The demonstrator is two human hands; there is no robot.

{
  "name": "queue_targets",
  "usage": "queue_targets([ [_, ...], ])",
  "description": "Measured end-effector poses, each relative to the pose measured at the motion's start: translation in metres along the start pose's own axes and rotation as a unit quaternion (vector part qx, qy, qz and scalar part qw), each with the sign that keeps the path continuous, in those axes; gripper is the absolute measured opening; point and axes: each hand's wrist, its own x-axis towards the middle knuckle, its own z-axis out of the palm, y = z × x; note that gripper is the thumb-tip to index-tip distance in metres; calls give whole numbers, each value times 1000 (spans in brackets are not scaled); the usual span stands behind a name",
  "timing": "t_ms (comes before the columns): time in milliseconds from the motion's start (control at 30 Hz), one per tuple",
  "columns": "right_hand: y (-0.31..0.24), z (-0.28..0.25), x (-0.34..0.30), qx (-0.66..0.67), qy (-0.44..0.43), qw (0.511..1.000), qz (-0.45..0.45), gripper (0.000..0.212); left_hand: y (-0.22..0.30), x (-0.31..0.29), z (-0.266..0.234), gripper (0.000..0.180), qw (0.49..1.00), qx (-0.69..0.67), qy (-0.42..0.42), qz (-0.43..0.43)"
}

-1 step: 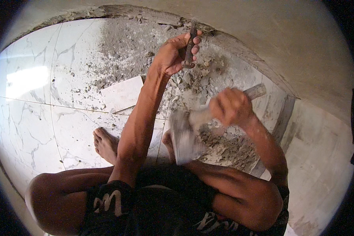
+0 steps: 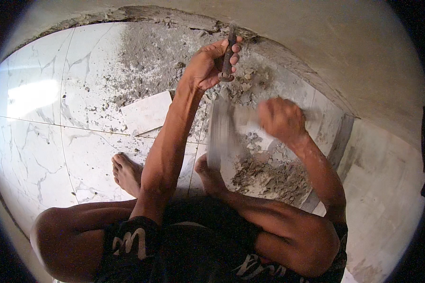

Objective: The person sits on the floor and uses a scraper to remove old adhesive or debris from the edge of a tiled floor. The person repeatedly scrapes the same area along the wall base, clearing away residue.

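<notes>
My left hand is closed around a rusty steel chisel with a flattened, mushroomed head. The chisel's far end meets the broken base of the wall, and its head points back toward me. My right hand grips the handle of a hammer, smeared by motion. The hammer's heavy head is a grey blur above the floor, nearer to me than the chisel and apart from it.
Grey rubble is heaped by my right leg, and loose chips and dust lie along the wall. A broken tile piece rests on the white marbled floor tiles. My bare feet are close to the hammer's path.
My right hand and the hammer have moved slightly away from me, toward the chisel head. My left hand and the chisel have stayed in place.
</notes>
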Motion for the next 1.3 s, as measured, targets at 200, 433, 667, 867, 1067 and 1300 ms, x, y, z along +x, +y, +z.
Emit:
queue_targets([
  [200, -29, -6, -1, 51, 79, 994, -50, 16, -1, 1, -8, 32, 999, -39, -17, 11],
  [433, -3, 7, 2, -22, -63, 994, 88, 24, 2, 5, -2, 31, 1000, -2, -22, 9],
  [667, -1, 5, -5, -3, 42, 994, -102, 32, 3, 7, -4, 28, 999, -36, -38, -2],
  [867, -33, -6, -4, 36, 25, 999, -14, 14, 4, 6, -6, 27, 998, -60, -31, 0],
  [1067, -1, 9, 4, 19, -19, 993, 116, 15, 1, 10, -6, 27, 998, -57, -25, -7],
  [1300, 0, 4, 3, 80, 92, 990, -64, 11, 2, 7, 0, 26, 998, -64, -20, -3],
])
